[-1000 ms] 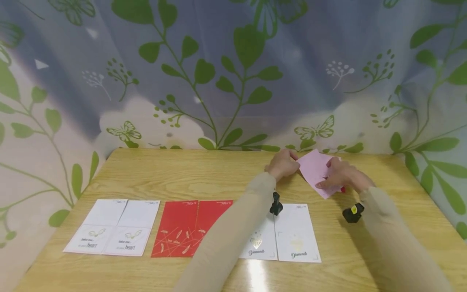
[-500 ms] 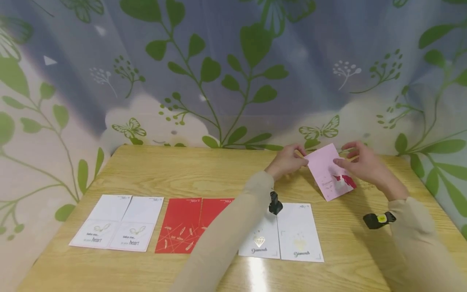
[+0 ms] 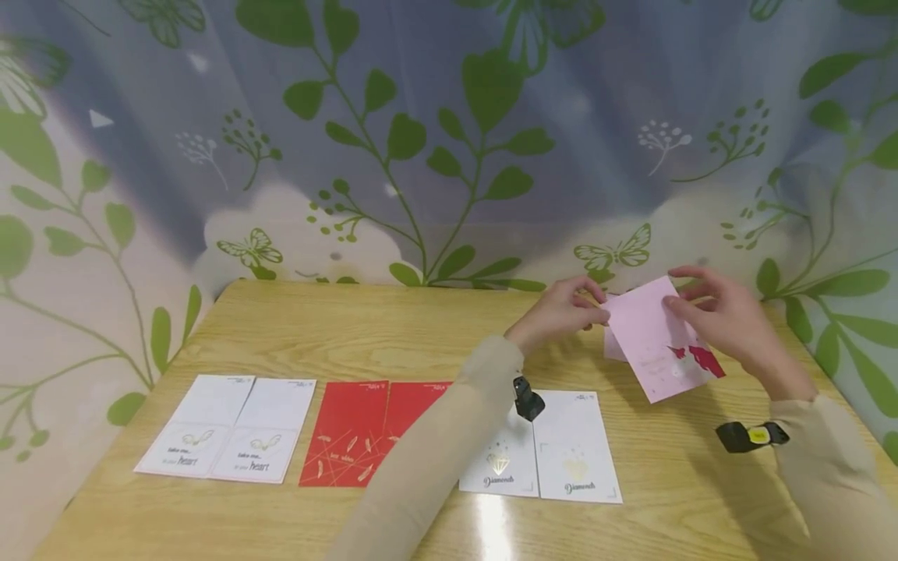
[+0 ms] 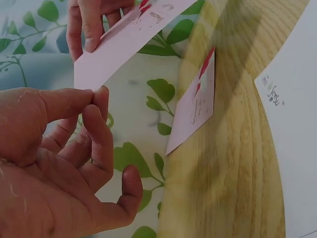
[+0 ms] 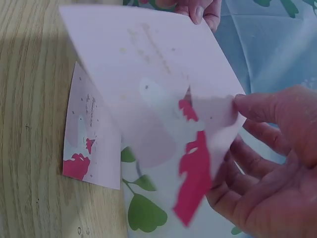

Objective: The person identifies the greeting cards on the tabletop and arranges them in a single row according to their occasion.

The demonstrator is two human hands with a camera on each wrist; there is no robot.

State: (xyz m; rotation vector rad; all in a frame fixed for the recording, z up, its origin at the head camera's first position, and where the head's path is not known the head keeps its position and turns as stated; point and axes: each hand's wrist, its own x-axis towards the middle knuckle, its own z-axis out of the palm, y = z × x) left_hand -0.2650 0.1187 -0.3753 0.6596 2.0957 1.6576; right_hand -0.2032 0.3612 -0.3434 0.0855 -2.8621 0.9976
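A pink card (image 3: 659, 343) with a red figure printed on it is held up above the far right part of the wooden surface (image 3: 351, 335). The left hand (image 3: 557, 312) pinches its left corner between thumb and forefinger; the right hand (image 3: 730, 319) grasps its right edge, thumb on the face and fingers (image 5: 257, 171) behind. A second pink card (image 5: 91, 148) lies flat on the surface just beneath. Nearer the person lie six more cards in three touching pairs: two white heart cards (image 3: 224, 428), two red cards (image 3: 351, 444), two white diamond cards (image 3: 561, 452).
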